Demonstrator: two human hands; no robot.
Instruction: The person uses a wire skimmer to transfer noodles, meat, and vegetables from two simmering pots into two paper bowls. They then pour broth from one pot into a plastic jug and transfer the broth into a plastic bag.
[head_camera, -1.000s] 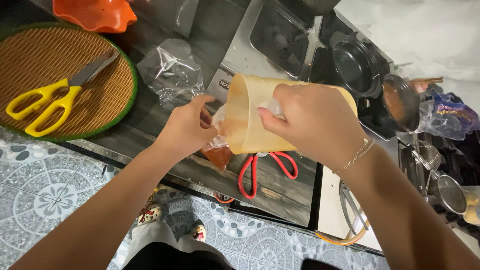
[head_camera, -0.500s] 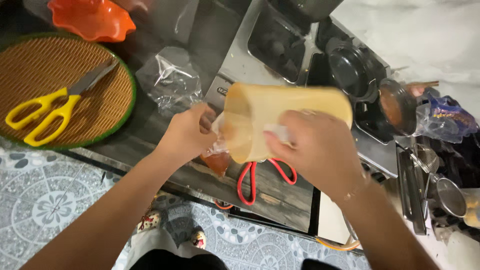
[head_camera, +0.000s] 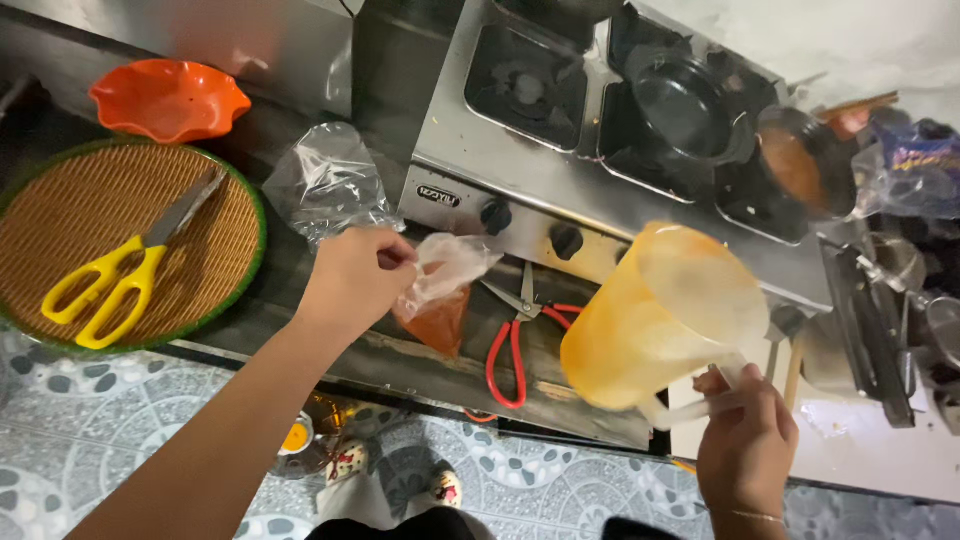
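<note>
Plastic bag (head_camera: 440, 290) with orange-red sauce hangs pinched at its neck by left hand (head_camera: 352, 278), fingers closed tight on the gathered plastic, over the front edge of the dark tabletop (head_camera: 330, 345). Right hand (head_camera: 745, 450) grips the clear handle of an orange-stained plastic pitcher (head_camera: 655, 320), fingers wrapped shut, pitcher tilted, mouth facing up and away. Red-handled scissors (head_camera: 520, 335) lie between bag and pitcher. Gas stove (head_camera: 540, 150) behind. Yellow scissors (head_camera: 110, 285) on woven tray (head_camera: 70, 215) far left, orange bowl (head_camera: 168, 98) beyond, empty clear bag (head_camera: 325, 185) beside stove
</note>
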